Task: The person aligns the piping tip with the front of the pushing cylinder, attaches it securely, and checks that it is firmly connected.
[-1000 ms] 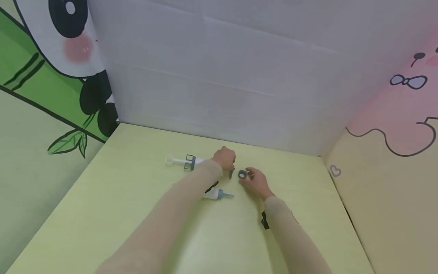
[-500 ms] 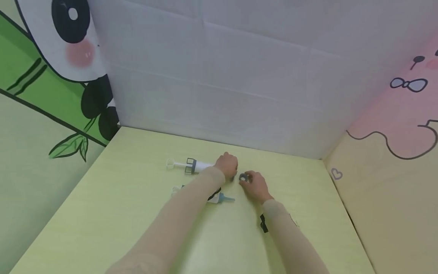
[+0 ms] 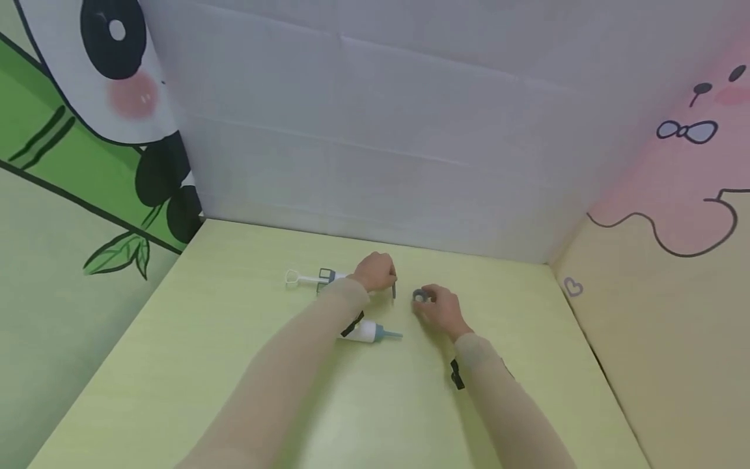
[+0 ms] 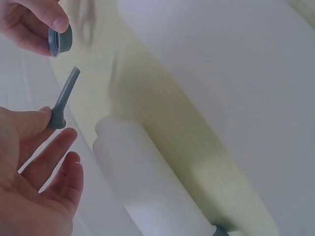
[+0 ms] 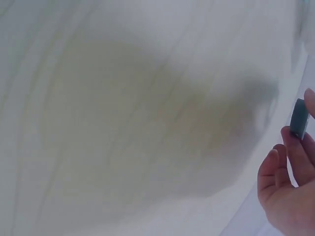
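In the head view my left hand is above the far syringe, pinching a small grey-blue nozzle. The left wrist view shows the nozzle's flared base at the thumb and its thin tube pointing up. To its right, my right hand grips a grey-blue ring-shaped cap by its edge. Seen from the right wrist, the cap is edge-on between thumb and fingers. Cap and nozzle are apart. The far syringe's front end is hidden by my left hand.
A second white syringe with a blue-grey tip lies nearer, partly covered by my left sleeve. Both lie on a pale yellow table. A white wall stands behind, with painted side walls.
My left hand has shifted slightly left, away from the right hand, and the nozzle shows more plainly. The right hand stays nearly in place with the cap, its fingers closer around it.
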The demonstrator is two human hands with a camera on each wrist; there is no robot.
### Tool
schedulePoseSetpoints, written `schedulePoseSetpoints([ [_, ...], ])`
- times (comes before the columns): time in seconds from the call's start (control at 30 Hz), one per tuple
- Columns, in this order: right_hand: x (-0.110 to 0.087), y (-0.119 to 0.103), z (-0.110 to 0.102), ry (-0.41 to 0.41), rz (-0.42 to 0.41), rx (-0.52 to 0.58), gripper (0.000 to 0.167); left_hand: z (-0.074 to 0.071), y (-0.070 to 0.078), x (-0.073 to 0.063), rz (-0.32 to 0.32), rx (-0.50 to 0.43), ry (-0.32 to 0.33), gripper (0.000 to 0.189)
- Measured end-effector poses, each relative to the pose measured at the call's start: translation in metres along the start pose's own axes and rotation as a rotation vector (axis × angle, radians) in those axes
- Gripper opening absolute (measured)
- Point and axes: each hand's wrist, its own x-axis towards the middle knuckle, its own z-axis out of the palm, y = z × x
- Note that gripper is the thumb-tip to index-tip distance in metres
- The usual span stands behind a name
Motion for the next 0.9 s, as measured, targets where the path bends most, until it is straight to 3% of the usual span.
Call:
schedulePoseSetpoints([
  [0.47, 0.001, -0.019, 0.001, 0.011, -0.072, 0.023, 0.047, -0.013, -0.004, -0.02, -0.04, -0.2, 0.121, 0.016],
  [0.9, 0.001, -0.024, 0.002, 0.026, -0.151, 0.028, 0.041, -0.01, -0.004, -0.028, 0.01, -0.421, 0.251, 0.023],
])
